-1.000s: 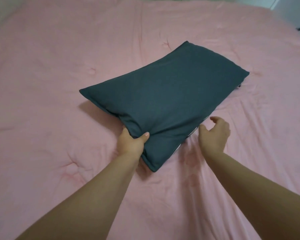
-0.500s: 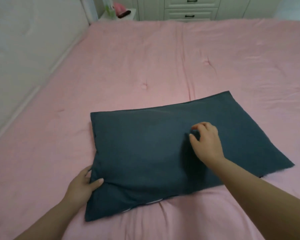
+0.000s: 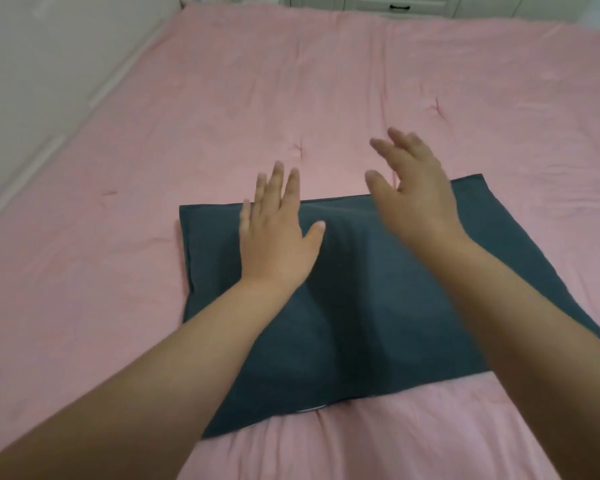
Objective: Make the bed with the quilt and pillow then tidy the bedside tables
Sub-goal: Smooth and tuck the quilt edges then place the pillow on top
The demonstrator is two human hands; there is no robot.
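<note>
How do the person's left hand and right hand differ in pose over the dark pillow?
The left hand lies flat, fingers straight, over the dark grey-blue pillow; the right hand looks raised and tilted, fingers spread, reaching past the pillow's far edge over the pink quilt. Both are open and hold nothing.

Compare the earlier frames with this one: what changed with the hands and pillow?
The left hand let go of the dark teal fabric pillow's corner; both hands now spread open over it, the right hand raised. The pillow stays flat on the pink quilt.
</note>
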